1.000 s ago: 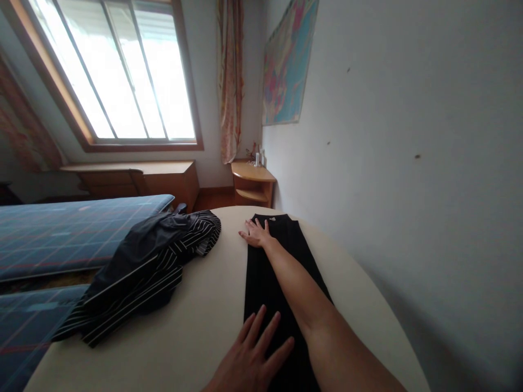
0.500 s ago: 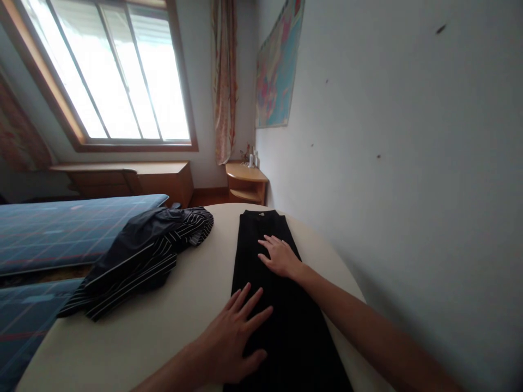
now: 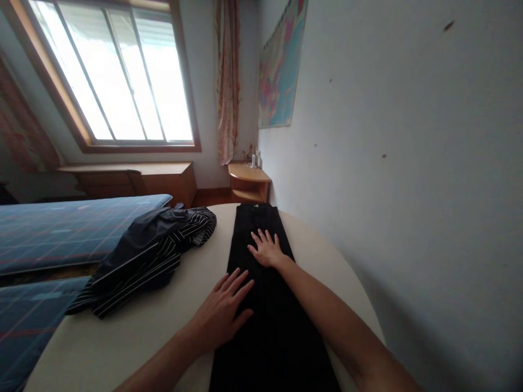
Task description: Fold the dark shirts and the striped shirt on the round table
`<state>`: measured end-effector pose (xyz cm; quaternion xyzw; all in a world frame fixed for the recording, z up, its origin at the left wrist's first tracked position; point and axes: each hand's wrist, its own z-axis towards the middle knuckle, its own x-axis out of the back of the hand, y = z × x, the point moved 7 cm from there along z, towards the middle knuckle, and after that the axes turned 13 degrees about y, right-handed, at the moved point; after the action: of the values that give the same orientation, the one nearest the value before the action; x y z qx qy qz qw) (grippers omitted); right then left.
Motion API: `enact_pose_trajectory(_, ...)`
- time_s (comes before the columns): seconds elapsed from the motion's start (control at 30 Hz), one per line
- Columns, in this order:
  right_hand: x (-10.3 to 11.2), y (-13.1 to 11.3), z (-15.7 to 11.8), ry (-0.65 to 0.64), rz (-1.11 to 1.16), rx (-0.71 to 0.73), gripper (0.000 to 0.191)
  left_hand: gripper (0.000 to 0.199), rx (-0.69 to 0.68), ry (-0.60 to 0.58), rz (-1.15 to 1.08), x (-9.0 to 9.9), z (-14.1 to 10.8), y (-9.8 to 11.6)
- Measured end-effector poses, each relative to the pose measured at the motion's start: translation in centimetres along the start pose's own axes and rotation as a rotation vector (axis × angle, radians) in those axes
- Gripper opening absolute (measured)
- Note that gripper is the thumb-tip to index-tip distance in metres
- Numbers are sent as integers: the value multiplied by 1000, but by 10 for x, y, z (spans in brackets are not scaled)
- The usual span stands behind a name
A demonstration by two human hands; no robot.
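On the left, a blue plaid padded bed [image 3: 81, 226] stands beside a rounded cream surface [image 3: 151, 337]. A crumpled dark fabric garment with white stripes [image 3: 141, 253] lies along the surface's left edge. Rightward, the left hand [image 3: 225, 309], fingers spread and grasping nothing, lies over the left edge of a long, flat black fabric garment [image 3: 275, 340] stretching near to far. The right hand [image 3: 266, 250] lies farther along it, fingers splayed and released.

Black garment [image 3: 274, 310] cropped by bottom edge; pale patch [image 3: 256, 206] on far end too small to identify.
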<state>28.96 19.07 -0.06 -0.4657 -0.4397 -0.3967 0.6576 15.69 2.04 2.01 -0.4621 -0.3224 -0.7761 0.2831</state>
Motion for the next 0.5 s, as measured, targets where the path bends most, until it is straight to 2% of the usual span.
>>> enact_pose_trajectory(0.13, -3, -2, 25, 61, 11, 34, 67, 62, 0, -28, -31, -3, -7, 0)
enact_pose_trajectory(0.27, 3, 0, 29, 126, 91, 71, 66, 63, 4, -81, -55, -7, -11, 0)
enact_pose_trajectory(0.4, 10, 8, 12, 118, 176, 120, 60, 62, -22, -91, -83, -3, -13, 1)
enact_pose_trajectory(0.5, 11, 16, -17, 53, 136, 170, 59, 68, -65, -132, -119, 4, -19, 11)
